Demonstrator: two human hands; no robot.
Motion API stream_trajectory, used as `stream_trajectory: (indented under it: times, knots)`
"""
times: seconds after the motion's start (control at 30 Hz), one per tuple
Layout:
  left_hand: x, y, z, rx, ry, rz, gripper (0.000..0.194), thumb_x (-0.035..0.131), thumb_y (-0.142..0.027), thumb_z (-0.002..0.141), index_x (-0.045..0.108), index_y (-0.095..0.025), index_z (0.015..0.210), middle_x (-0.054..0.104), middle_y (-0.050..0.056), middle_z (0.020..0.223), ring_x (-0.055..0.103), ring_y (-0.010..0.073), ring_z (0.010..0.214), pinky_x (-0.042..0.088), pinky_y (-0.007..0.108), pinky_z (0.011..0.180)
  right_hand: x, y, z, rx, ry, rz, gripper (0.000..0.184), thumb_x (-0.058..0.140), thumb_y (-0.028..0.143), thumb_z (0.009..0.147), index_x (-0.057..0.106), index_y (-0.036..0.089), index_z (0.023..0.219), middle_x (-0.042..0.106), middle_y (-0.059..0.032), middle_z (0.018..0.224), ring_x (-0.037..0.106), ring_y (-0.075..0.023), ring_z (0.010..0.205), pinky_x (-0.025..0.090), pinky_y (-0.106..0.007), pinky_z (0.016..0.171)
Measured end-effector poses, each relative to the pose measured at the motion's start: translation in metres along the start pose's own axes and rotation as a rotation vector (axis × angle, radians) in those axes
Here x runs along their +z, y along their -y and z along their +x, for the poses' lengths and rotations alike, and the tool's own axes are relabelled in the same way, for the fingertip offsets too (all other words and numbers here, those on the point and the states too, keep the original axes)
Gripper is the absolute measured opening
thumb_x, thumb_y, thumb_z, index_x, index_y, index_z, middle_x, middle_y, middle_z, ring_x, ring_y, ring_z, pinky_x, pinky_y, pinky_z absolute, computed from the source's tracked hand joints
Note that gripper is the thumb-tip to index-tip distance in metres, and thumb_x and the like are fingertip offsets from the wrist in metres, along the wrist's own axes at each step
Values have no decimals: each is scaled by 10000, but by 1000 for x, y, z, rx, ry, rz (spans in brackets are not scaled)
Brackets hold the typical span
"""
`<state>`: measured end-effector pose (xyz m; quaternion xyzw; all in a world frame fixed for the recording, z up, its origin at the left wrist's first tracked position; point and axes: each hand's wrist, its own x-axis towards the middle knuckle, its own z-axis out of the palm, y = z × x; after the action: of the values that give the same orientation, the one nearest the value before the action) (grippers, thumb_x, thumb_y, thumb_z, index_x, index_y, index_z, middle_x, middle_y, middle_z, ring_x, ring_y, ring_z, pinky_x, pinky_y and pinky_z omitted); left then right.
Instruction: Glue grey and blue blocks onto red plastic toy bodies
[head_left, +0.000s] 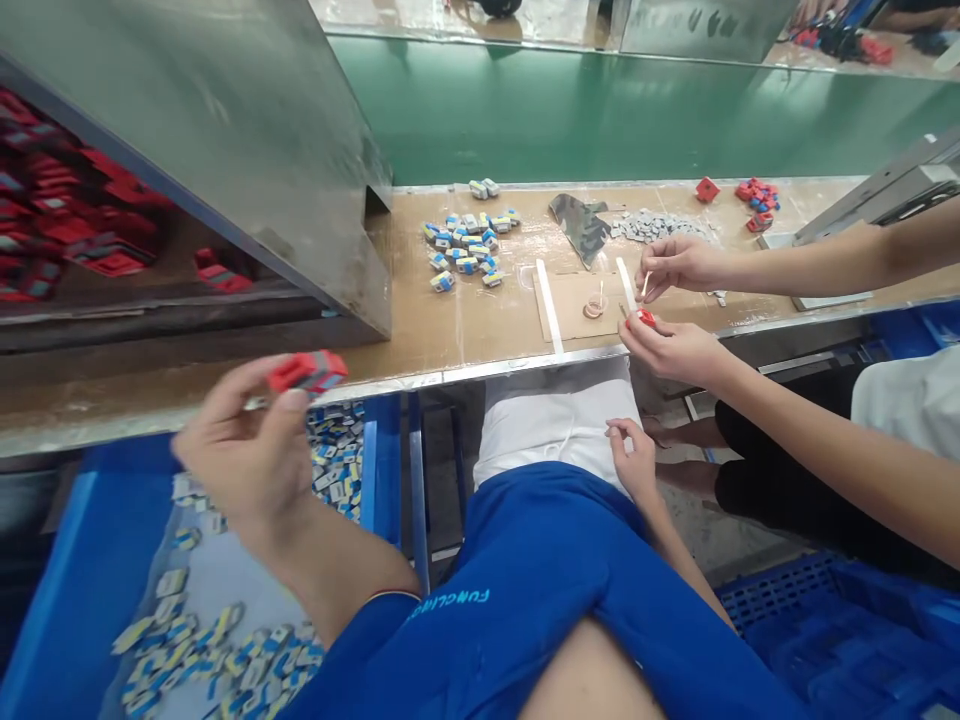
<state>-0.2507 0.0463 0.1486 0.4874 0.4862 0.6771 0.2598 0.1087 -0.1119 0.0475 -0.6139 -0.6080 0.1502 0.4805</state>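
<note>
Green side panel [600,110] runs behind a tan cardboard-topped workbench [360,355], w/ a steel hood [187,130] at upper L and a heap of red parts [75,205] under it.

Your L hand [244,445] is closed on a red block [309,372], thumb and fingers pinching it, up in the air just off the bench's near edge. Below it sits a blue bin [75,570] w/ lots of blue-white-yellow pieces [202,640]. Your R hand [634,460] is loosely curled, nothing visible in it, just over white fabric [555,425] in front of your blue shirt [525,590].

To your R, a co-worker's 2 arms reach over the bench. Their upper hand [679,265] pinches a thin stick [645,285]; their lower hand [667,350] grips a small red part [645,318], the 2 hands close together.

On the bench: a cluster of blue-white pieces [461,250], a camo cloth [581,225], a pile of small grey bits [656,227], a few red blocks [757,200] at far R, and a cardboard sheet [577,310] w/ 2 white strips [549,305] on it. Blue crate [840,620] sits on the floor at lower R.
</note>
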Motion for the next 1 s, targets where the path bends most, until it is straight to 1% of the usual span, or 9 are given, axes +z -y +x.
stream_trajectory:
  times: [0.1,0.2,0.27,0.4,0.47,0.53,0.73,0.83,1.0]
  knots:
    - [19,5,-26,-201,289,-115,346,932,-365,676,846,-304,1005,820,7,1206,767,239,1117,635,386,1009,12,9,-6,17,41,19,194,510,295,1063,685,231,1011,727,-25,797,711,-177,711,583,-293,644]
    - [36,11,-49,-382,503,-225,347,938,-362,717,838,-252,1032,841,45,1075,786,187,966,638,288,926,22,20,-5,-18,116,74,176,521,295,1057,685,232,1057,742,-25,843,711,-169,733,608,-308,679]
    - [46,13,-64,-457,621,-274,354,933,-362,736,828,-223,1045,838,61,1046,786,178,925,637,273,896,27,27,-3,-43,140,113,194,518,317,1059,661,244,1170,746,-32,895,708,-168,757,620,-325,711]
    - [66,13,-90,-528,841,-314,325,880,-339,812,801,-194,1091,822,90,1078,784,193,952,638,291,890,33,37,-2,-85,194,220,478,573,354,1043,447,304,1501,733,-81,1191,709,-154,777,638,-353,747]
    - [73,11,-101,-542,939,-321,315,864,-325,830,789,-180,1099,814,99,1065,780,202,951,640,297,871,35,39,-2,-90,214,269,606,602,361,1034,337,333,1579,678,-112,1319,717,-153,806,636,-351,738]
    - [80,12,-110,-547,1026,-333,322,853,-315,839,780,-174,1119,804,103,1056,774,205,945,640,295,852,35,38,-1,-88,197,280,653,618,371,1029,302,341,1599,648,-116,1325,710,-154,814,631,-342,719]
    - [92,17,-119,-393,1203,-342,304,790,-282,895,765,-209,1189,766,119,1231,753,237,1123,620,331,986,26,34,3,-51,145,199,438,606,386,1033,509,313,1454,649,-75,1172,676,-169,841,619,-342,717]
    - [96,19,-118,-350,1234,-318,319,779,-286,906,752,-213,1215,762,123,1233,751,245,1125,624,347,982,22,34,4,-33,149,181,355,609,368,1030,568,296,1375,659,-67,1138,670,-173,858,617,-340,725]
    - [98,21,-118,-327,1239,-299,357,815,-311,876,754,-206,1212,763,127,1211,755,252,1108,628,353,971,21,38,5,-26,122,140,342,618,374,1022,591,289,1351,673,-82,1139,665,-200,900,629,-361,713]
